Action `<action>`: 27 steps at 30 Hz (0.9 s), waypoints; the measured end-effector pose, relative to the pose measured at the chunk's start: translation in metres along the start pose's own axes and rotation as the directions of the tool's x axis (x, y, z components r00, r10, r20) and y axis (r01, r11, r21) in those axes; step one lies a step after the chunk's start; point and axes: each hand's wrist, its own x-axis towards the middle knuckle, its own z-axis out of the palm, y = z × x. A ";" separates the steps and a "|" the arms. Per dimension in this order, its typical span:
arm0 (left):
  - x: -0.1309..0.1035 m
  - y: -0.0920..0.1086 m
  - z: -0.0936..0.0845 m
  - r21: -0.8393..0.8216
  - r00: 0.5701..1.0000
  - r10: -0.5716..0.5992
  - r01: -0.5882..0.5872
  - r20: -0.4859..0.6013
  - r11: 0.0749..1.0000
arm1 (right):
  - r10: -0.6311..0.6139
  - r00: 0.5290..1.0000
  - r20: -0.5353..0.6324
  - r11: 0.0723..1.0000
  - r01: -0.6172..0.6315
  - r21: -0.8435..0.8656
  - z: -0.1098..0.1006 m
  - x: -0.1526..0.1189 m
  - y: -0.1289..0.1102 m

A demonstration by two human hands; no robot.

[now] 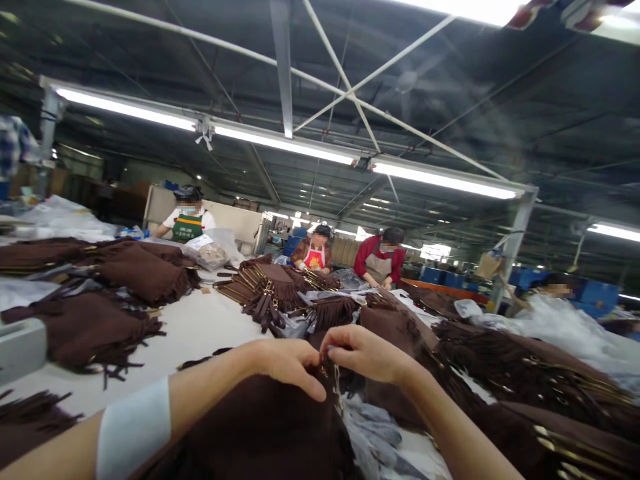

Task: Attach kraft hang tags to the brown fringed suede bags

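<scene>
- Left hand (287, 363) pinched the top edge of a brown suede bag (265, 427), fingers closed.
- Right hand (367, 353) gripped a small metal chain (336, 387) hanging just below its fingertips.

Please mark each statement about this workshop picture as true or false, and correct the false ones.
1. Both hands meet on a brown bag. True: the left hand and right hand pinch at the top edge of the brown bag.
2. The left forearm wears a white band. True: see the white band.
3. The table is bare. False: the table carries many brown fringed bags.
4. The person works alone. False: a co-worker in a green apron and others stand behind.
</scene>
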 end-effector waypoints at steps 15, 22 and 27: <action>0.000 -0.032 0.003 -0.713 0.995 0.047 -0.096 -0.088 0.695 | -0.025 0.994 0.110 0.627 -0.070 0.776 0.062 -0.056 0.027; 0.000 -0.039 0.002 -0.592 0.997 0.011 -0.051 -0.070 0.804 | 0.152 0.986 -0.070 0.815 -0.085 0.573 0.045 -0.065 0.037; -0.008 -0.063 -0.011 -0.050 0.982 -0.136 0.143 0.128 0.988 | 0.157 0.980 -0.122 0.953 -0.118 0.278 0.047 -0.088 0.058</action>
